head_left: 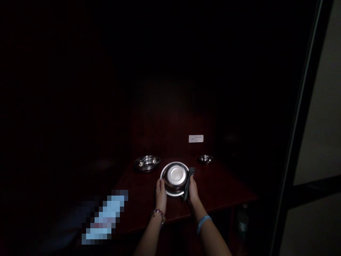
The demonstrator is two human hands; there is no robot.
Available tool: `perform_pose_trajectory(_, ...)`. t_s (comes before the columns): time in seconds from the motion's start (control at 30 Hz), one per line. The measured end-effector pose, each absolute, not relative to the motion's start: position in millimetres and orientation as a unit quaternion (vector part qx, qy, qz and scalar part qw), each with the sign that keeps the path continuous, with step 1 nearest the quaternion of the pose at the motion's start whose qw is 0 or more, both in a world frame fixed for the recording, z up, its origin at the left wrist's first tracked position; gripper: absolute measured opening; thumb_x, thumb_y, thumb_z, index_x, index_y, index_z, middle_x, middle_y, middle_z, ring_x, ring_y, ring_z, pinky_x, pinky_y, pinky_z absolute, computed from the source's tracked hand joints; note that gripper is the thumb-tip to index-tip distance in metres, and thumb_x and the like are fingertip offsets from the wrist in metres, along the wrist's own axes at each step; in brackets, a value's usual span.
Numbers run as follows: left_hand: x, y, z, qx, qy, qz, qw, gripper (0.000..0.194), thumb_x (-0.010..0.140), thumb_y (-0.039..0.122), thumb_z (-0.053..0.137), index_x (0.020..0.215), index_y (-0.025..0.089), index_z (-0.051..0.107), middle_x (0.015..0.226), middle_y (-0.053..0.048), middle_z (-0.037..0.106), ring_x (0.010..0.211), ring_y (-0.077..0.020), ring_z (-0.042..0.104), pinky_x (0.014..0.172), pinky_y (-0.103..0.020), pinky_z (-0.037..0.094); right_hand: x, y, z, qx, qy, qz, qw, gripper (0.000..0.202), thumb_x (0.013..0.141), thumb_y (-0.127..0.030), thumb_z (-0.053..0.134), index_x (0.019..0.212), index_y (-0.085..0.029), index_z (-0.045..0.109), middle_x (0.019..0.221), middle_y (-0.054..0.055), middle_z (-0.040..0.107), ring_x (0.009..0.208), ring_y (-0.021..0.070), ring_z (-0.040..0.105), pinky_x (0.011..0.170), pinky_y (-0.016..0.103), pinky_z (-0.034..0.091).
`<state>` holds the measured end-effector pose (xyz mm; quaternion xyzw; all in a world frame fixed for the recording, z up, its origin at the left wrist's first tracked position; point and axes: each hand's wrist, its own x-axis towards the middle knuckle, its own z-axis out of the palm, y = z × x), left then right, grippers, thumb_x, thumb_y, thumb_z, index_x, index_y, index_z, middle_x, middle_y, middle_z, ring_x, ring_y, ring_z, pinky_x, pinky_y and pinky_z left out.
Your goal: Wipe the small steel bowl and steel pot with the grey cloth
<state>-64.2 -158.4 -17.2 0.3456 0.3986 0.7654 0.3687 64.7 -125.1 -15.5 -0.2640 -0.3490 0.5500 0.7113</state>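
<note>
A shiny metal bowl (176, 176) is held up over the dark red table, its underside turned toward me. My left hand (161, 195) grips the rim on the left, thumb on the outside of the bowl. On the right side, my right hand (193, 190) presses a dark cloth (188, 183) against the rim. The cloth hangs along the bowl's right edge, and part of my right fingers is hidden behind it.
Stacked metal dishes (147, 163) stand at the table's back left. A small metal bowl (206, 159) sits at the back right, below a white wall socket (196, 138). The table's (213, 193) front edge runs beneath my forearms. A blurred-out bright patch (106, 217) lies at lower left.
</note>
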Motion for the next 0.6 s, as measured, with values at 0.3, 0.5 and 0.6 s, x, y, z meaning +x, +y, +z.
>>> perform_pose_trajectory(0.3, -64.3, -159.9, -13.5, 0.310, 0.405, 0.786, 0.349, 0.036, 0.087, 0.040, 0.052, 0.113, 0.017, 0.064, 0.124, -0.011, 0.063, 0.117, -0.0214, 0.058, 0.108, -0.039, 0.037, 66.8, -133.3, -11.1, -0.302, -0.391, 0.530, 0.690, 0.054, 0.073, -0.067, 0.058, 0.084, -0.015, 0.070, 0.078, 0.006, 0.073, 0.073, 0.0184, 0.066, 0.067, 0.025, 0.049)
perform_pose_trajectory(0.5, -62.9, -156.9, -14.1, 0.325, 0.383, 0.792, 0.347, 0.038, 0.086, 0.040, 0.053, 0.110, 0.013, 0.066, 0.121, -0.013, 0.065, 0.113, -0.0221, 0.060, 0.105, -0.039, 0.040, 68.5, -134.6, -6.9, -0.315, -0.378, 0.533, 0.688, 0.059, 0.070, -0.067, 0.061, 0.089, -0.012, 0.070, 0.076, 0.007, 0.072, 0.072, 0.0188, 0.065, 0.066, 0.026, 0.048)
perform_pose_trajectory(0.6, -62.3, -154.5, -15.7, 0.322, 0.381, 0.792, 0.351, 0.036, 0.086, 0.039, 0.053, 0.109, 0.014, 0.065, 0.120, -0.013, 0.065, 0.111, -0.0218, 0.060, 0.105, -0.039, 0.040, 69.3, -133.0, -7.3, -0.321, -0.387, 0.518, 0.693, 0.059, 0.071, -0.067, 0.060, 0.090, -0.012, 0.070, 0.079, 0.008, 0.072, 0.074, 0.0191, 0.065, 0.068, 0.025, 0.048)
